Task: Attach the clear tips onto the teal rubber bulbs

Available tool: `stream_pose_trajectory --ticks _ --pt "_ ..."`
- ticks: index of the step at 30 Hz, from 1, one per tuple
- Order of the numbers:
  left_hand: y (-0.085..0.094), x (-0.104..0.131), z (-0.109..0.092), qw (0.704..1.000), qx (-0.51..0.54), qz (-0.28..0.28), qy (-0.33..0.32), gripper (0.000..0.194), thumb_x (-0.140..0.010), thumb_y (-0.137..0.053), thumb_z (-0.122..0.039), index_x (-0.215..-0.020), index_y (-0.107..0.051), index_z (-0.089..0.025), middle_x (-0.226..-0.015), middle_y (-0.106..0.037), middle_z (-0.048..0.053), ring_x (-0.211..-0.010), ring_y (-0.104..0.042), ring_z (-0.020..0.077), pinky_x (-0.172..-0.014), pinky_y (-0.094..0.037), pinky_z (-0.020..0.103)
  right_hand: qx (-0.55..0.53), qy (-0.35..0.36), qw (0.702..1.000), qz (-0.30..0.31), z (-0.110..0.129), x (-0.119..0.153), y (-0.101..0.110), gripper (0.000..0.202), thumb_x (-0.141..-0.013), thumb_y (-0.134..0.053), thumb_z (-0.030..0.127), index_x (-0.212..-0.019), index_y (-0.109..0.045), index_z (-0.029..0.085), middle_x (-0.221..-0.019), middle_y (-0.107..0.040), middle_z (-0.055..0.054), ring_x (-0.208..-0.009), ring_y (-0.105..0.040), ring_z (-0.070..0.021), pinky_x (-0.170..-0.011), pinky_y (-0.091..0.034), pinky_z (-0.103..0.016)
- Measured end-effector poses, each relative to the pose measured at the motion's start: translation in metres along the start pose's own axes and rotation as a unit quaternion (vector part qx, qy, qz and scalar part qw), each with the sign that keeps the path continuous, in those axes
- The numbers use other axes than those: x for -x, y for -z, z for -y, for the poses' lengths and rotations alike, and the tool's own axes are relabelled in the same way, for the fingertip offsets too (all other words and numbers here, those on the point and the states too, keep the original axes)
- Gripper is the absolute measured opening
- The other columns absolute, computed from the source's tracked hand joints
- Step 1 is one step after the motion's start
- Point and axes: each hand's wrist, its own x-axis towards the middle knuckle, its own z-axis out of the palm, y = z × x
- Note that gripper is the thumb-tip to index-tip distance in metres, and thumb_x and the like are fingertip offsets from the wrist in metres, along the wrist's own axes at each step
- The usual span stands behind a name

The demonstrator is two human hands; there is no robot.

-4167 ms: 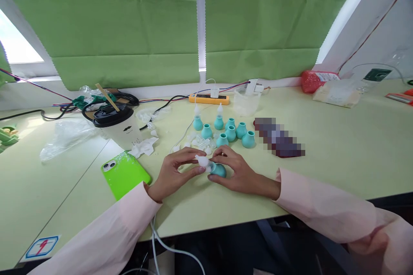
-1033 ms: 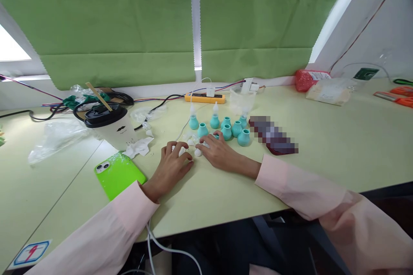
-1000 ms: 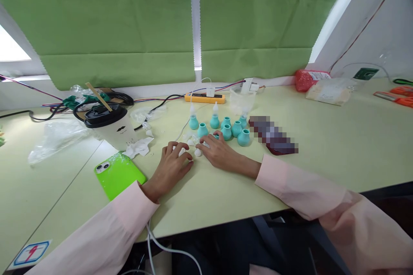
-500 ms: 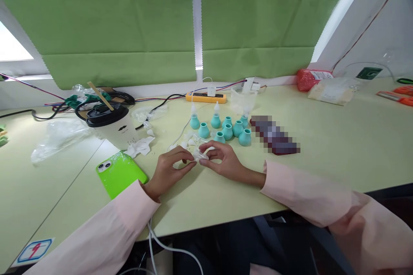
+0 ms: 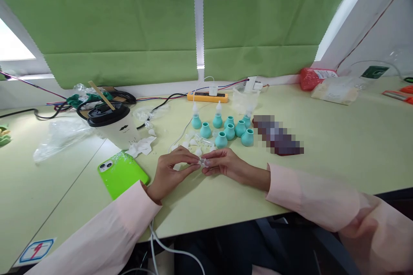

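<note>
Between my two hands, just above the table, is a small clear plastic piece (image 5: 204, 162), partly hidden by fingertips. My left hand (image 5: 176, 169) pinches its left side with thumb and fingers. On the other side, the fingers of my right hand (image 5: 226, 165) are closed around it. Right behind the hands lie several small white and clear parts (image 5: 193, 142). Farther back stand several teal rubber bulbs (image 5: 229, 132) with open necks. A few bulbs carry a clear nozzle, such as the teal bulb with a nozzle (image 5: 217, 120) in the back row.
A green phone (image 5: 122, 174) lies left of my left hand, with crumpled tissue (image 5: 142, 146) and a lidded paper cup (image 5: 119, 131) behind it. A blurred dark red object (image 5: 280, 139) lies right of the bulbs. An orange power strip (image 5: 207, 97) and cables run along the back.
The fingers of my right hand have shifted and closed more tightly around the clear plastic piece. My left hand keeps its pinch. The whole view has shifted slightly.
</note>
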Motion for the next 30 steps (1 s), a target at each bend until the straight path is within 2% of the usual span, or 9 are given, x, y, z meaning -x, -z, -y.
stream_pose_trajectory --ticks 5,12,22,25,27,30 --pt "0.000 0.000 0.001 1.000 0.020 -0.001 0.019 0.013 -0.063 -0.065 -0.013 -0.074 -0.066 -0.018 -0.072 -0.066 0.004 -0.070 -0.056 0.0152 -0.065 -0.049 0.033 -0.027 -0.008 1.000 0.005 0.000 -0.002 0.003 0.021 -0.061 -0.067 0.021 -0.079 -0.064 0.011 -0.070 -0.065 -0.004 -0.062 -0.062 -0.0121 -0.066 -0.051 -0.024" --pt "0.000 -0.001 0.002 0.998 -0.026 -0.004 -0.050 0.015 -0.062 -0.065 -0.010 -0.072 -0.067 -0.021 -0.074 -0.068 0.005 -0.068 -0.053 0.0154 -0.062 -0.047 0.034 -0.026 -0.011 1.000 -0.005 0.001 -0.002 0.002 0.014 -0.063 -0.066 0.021 -0.070 -0.064 0.010 -0.061 -0.063 -0.002 -0.056 -0.061 -0.0096 -0.060 -0.051 -0.020" --pt "-0.003 0.000 -0.001 0.993 -0.072 -0.015 -0.096 0.013 -0.062 -0.063 -0.007 -0.070 -0.066 -0.018 -0.073 -0.067 0.005 -0.069 -0.053 0.0156 -0.063 -0.047 0.034 -0.026 -0.003 1.000 0.003 0.000 -0.003 0.001 0.015 -0.062 -0.067 0.022 -0.069 -0.063 0.009 -0.063 -0.062 -0.003 -0.057 -0.060 -0.0094 -0.061 -0.050 -0.022" --pt "-0.001 0.000 0.000 0.995 -0.050 -0.036 -0.078 0.013 -0.063 -0.062 -0.007 -0.070 -0.065 -0.017 -0.070 -0.066 0.004 -0.068 -0.054 0.0154 -0.062 -0.047 0.032 -0.022 0.008 1.000 -0.008 0.000 -0.002 0.000 0.016 -0.062 -0.067 0.022 -0.071 -0.062 0.010 -0.063 -0.061 -0.002 -0.057 -0.059 -0.0098 -0.061 -0.049 -0.023" --pt "0.005 -0.003 0.003 0.996 -0.043 -0.068 -0.039 0.011 -0.065 -0.061 -0.009 -0.071 -0.064 -0.017 -0.071 -0.065 0.004 -0.068 -0.055 0.0151 -0.062 -0.047 0.031 -0.018 0.019 0.999 -0.020 0.001 -0.001 -0.001 0.015 -0.062 -0.066 0.022 -0.071 -0.062 0.010 -0.062 -0.061 -0.002 -0.056 -0.059 -0.0101 -0.061 -0.049 -0.023" --pt "0.018 -0.010 0.012 0.985 -0.122 -0.120 0.022 0.010 -0.065 -0.061 -0.014 -0.074 -0.063 -0.017 -0.071 -0.062 0.003 -0.063 -0.053 0.0131 -0.060 -0.046 0.029 -0.001 0.039 0.998 -0.040 0.001 0.001 -0.003 0.014 -0.061 -0.067 0.021 -0.069 -0.061 0.010 -0.061 -0.060 -0.001 -0.052 -0.058 -0.0099 -0.057 -0.048 -0.024"
